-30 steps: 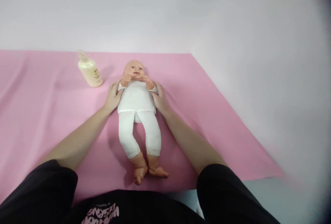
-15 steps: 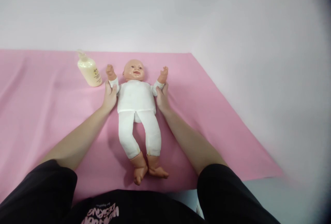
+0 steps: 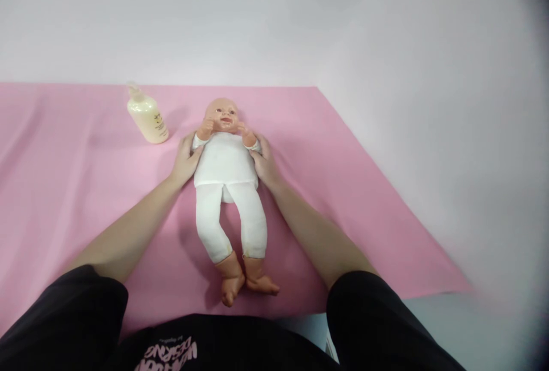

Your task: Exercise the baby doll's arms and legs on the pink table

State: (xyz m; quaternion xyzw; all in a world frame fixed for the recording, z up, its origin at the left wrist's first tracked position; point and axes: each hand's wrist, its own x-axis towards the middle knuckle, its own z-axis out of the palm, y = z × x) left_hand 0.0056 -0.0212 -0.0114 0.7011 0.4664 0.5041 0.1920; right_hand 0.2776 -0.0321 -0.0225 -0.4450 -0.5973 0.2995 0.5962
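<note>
- The left hand (image 3: 185, 159) is closed around the doll's (image 3: 226, 182) upper arm on its side, thumb lying on the white sleeve.
- The right hand (image 3: 265, 160) clasps the other upper arm the same way.
- Both of the doll's forearms are folded in, its small fists up by its chin.
- The doll lies on its back on the pink sheet (image 3: 364, 199), head away from the person, bare feet near the black shirt (image 3: 206, 342).
- A cream bottle (image 3: 148, 116) stands on the sheet, near the left hand but apart from it.
</note>
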